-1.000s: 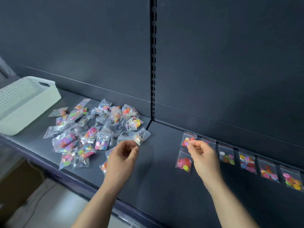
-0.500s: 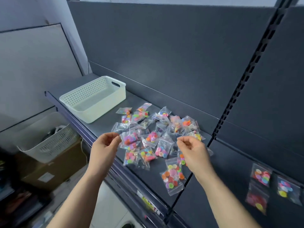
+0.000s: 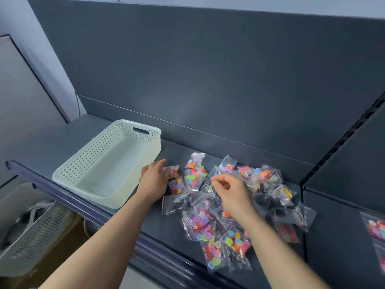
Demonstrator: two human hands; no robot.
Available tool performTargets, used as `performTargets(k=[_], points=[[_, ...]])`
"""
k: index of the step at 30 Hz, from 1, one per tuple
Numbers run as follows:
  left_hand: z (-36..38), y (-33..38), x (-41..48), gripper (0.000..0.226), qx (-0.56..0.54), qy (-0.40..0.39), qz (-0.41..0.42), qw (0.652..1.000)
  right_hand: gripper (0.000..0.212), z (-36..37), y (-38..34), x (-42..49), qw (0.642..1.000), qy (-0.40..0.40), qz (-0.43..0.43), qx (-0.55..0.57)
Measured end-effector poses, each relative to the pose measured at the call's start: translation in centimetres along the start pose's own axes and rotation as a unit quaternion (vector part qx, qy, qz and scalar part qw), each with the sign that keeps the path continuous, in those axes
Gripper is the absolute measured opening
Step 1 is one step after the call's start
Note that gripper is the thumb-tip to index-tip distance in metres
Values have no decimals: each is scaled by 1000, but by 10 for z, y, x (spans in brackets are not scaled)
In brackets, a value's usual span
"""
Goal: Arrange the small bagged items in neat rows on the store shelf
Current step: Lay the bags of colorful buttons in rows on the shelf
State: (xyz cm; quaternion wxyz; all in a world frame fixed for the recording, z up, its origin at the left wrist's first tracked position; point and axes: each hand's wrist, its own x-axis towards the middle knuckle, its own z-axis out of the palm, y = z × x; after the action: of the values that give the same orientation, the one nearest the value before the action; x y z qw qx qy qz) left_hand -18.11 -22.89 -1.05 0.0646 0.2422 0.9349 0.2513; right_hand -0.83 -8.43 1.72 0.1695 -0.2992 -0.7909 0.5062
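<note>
Dark grey metal store shelf point(image 3: 62, 142) carried a white perforated plastic basket point(image 3: 100, 151) at its left. Loose pile of small clear zip bags of coloured buttons point(image 3: 208, 222) lay just right of the basket, unsorted and overlapping. A couple of button bags laid flat point(image 3: 376, 228) were on the next shelf section, far right. Left hand point(image 3: 153, 182) sat between basket and pile, fingers spread, tips touching the leftmost clear button bag point(image 3: 173, 170). Right hand point(image 3: 233, 195) was over mid-pile, fingers curled; couldn't tell whether it pinched a bag.
</note>
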Motion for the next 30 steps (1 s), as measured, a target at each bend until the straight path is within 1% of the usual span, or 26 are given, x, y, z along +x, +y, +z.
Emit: performTargets(k=[2,5,7,9,11,12,14,16,17,18,20,22,24,25,27,28,30], points=[[5,-8,9,35,38,-20,13,999,12,10,0,9,999,0,4,-40],[7,-15,8,18,22,-4,17,1000,19,22,-4,26,994,-15,-8,-105],[5,-17,5,17,8,10,32,999,27,29,-6,39,988,-39,-28,-149],[-1,-16,-2,15,-65,33,33,997,33,35,-8,49,973,-70,-45,-216],[-11,-13,-10,16,-156,51,5,986,33,39,-9,56,954,-98,-50,-277],[-15,-12,-13,18,-206,53,-18,977,30,40,-8,60,951,-109,-42,-287],[-18,-12,-17,17,-317,49,-66,945,22,41,-6,64,955,-123,-13,-271],[-18,-10,-18,15,-391,11,-110,914,13,41,-3,69,965,-116,10,-236],[-15,-10,-17,17,-390,-9,-122,913,9,40,-2,73,972,-105,14,-210],[-13,-9,-15,19,-367,-26,-126,921,8,37,-1,77,979,-90,17,-180],[-10,-7,-11,21,-289,-46,-110,950,9,32,0,85,990,-68,29,-118],[-8,0,-7,25,-183,-78,-71,977,13,26,0,94,995,-59,50,-63],[-5,5,-5,26,-79,-105,-41,991,17,25,3,104,995,-54,64,-54],[-5,6,-4,26,-57,-110,-41,991,21,25,4,109,994,-54,64,-68],[-4,4,-3,27,-69,-106,-45,991,31,27,5,119,990,-51,63,-113],[-4,1,-3,25,-93,-94,-45,990,31,29,3,123,986,-50,66,-141],[-7,-2,-4,22,-138,-55,-28,988,21,34,-1,130,975,-52,69,-206]])
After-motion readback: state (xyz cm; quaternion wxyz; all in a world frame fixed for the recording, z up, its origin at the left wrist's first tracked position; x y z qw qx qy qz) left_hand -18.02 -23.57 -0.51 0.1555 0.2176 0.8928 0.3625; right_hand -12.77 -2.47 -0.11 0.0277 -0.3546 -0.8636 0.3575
